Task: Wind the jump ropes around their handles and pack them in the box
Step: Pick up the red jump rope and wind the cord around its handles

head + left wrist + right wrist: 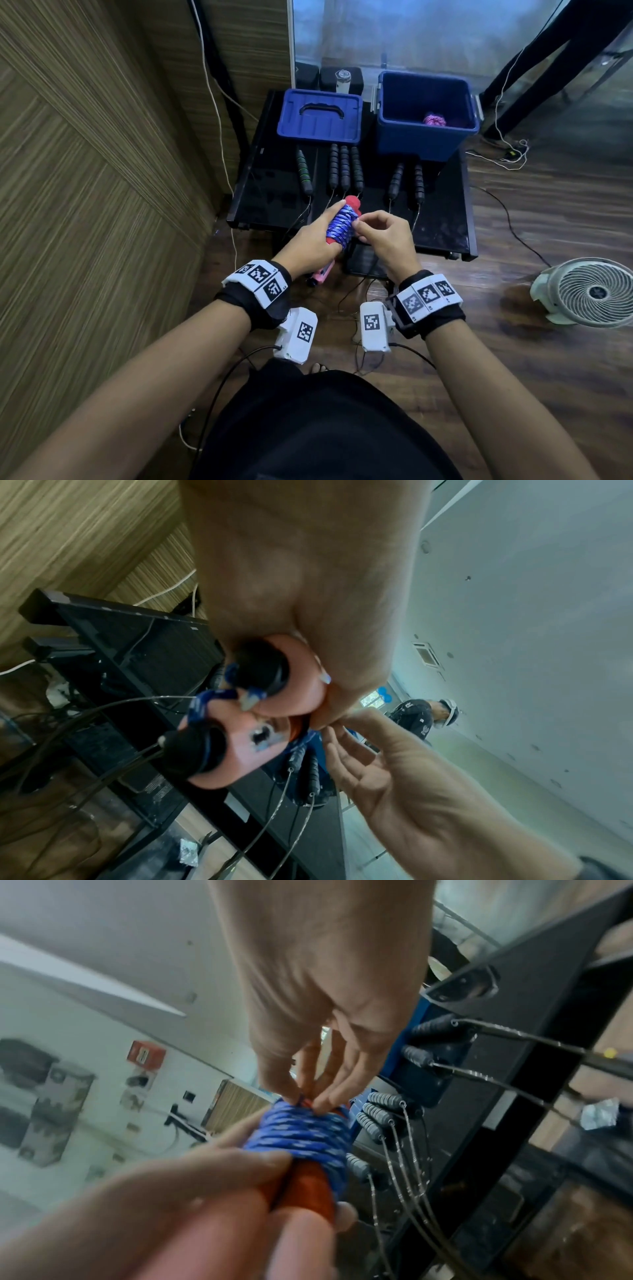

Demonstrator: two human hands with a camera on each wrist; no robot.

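My left hand (318, 236) grips a pair of red handles wound with blue-and-white rope (339, 224), held tilted above the table's front edge. The handles' pinkish ends with black caps (274, 693) stick out below the fist. At the bundle's upper right side, my right hand (359, 226) pinches the rope, fingertips (322, 1107) pressed onto the blue coils (301, 1137). The open blue box (424, 144) stands at the table's back right with a pink wound rope (434, 120) inside. Several black-handled ropes (344, 168) lie unwound on the table.
The blue lid (320, 116) lies at the back left of the black table (442, 219). One green-ringed handle (303, 171) lies left of the black ones. Thin cables hang over the front edge. A white fan (589, 291) sits on the floor at right; a wooden wall is at left.
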